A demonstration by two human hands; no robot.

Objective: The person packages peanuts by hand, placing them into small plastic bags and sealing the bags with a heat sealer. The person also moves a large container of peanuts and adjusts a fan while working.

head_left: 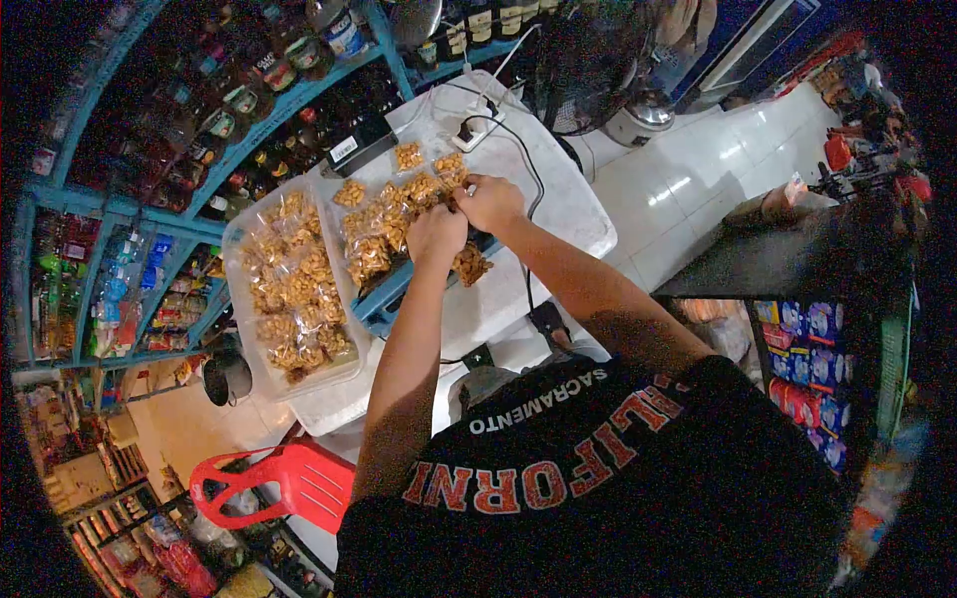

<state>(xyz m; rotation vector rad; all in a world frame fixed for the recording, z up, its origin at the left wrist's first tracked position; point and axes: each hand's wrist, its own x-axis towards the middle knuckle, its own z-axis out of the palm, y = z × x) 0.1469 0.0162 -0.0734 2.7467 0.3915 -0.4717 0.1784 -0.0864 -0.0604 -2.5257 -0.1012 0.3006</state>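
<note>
Both forearms reach forward from the near side over the pale surface [573, 214], the left one fairly straight, the right one slanting in from the right. The left hand [437, 235] is bent down at the wrist, back of the hand up; the right hand [490, 204] meets it from the right, knuckles up. The two are close together at the right end of a heap of packets [394, 211]. The fingers of both are curled in and narrow; the hands hide whatever may be pinched between them. A darker packet [473, 265] shows just on the near side of the hands.

On the black shirt [598, 498], "SACRAMENTO" reads upside down in white, with larger orange-red letters beside it, "LIFORNI" legible. A black box [367, 157] at the far left of the surface carries a white label too small to read, as are the labels on the shelf bottles [334, 30].

At the left of the surface, a clear plastic tub [242, 342] is filled with see-through bags [289, 269] of golden-brown snack pieces. The heap just right of it has similar bags, with a blue-edged object [384, 302] on its near side. A white power strip [478, 130] with a black cable [535, 164] lies at the far side.
</note>
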